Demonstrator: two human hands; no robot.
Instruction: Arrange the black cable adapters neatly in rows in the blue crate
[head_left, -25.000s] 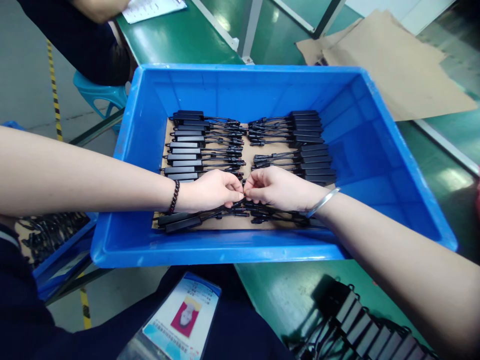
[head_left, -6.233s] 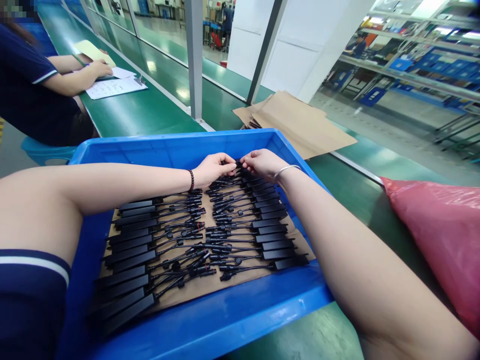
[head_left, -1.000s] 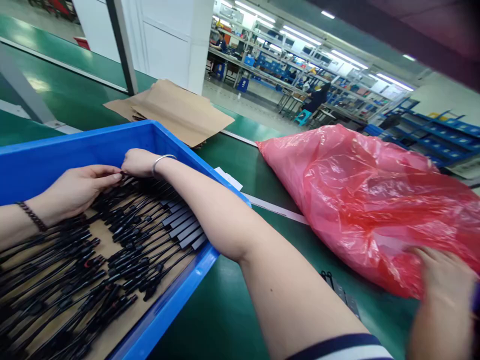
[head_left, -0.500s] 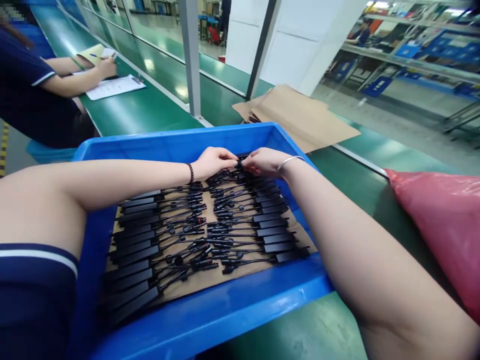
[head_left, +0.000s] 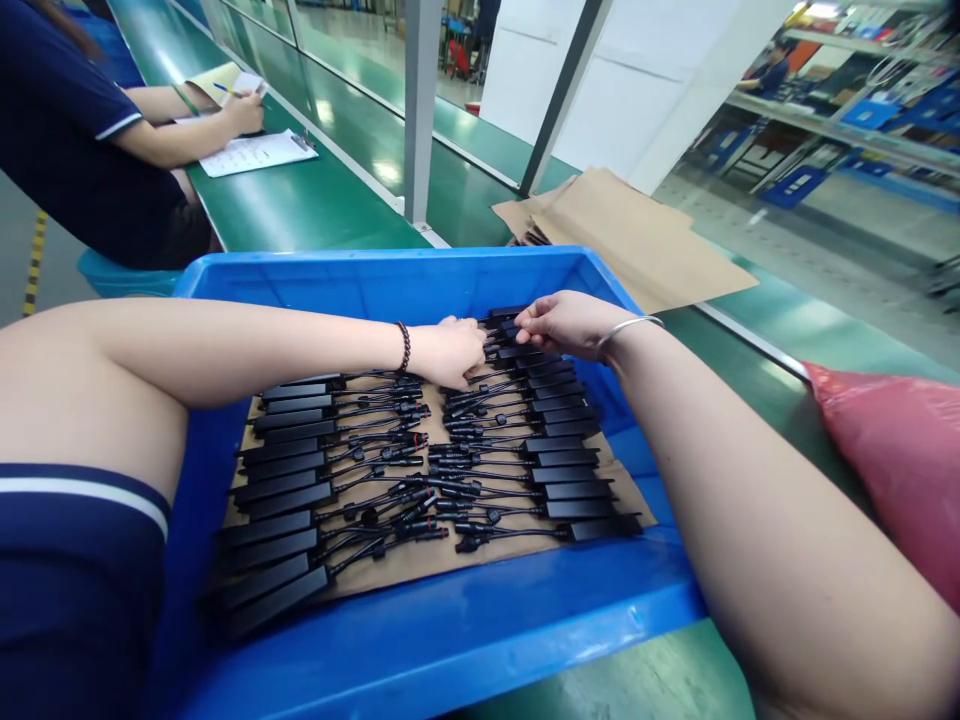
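Rows of flat black boxes with short cable leads [head_left: 562, 460] lie in a blue plastic bin [head_left: 420, 640], on brown paper [head_left: 390, 575]. They form two columns with the cable ends meeting in the middle. My left hand [head_left: 454, 352] is at the far end of the bin, fingers curled down over cable leads; its fingertips are hidden. Beside it my right hand [head_left: 559, 322] has thumb and fingers pinched together at one far black box [head_left: 504, 326] in the right column.
Brown paper sheets [head_left: 637, 235] lie behind the bin on the green bench [head_left: 300, 215]. A red plastic bag [head_left: 892, 450] is at the right. On the left a seated person [head_left: 90, 150] writes beside a clipboard [head_left: 259, 153]. A metal post [head_left: 421, 120] rises behind the bin.
Both hands were together at a cable end; now they are apart, the right further right toward the box, the left turned palm down over the leads. The view has shifted slightly.
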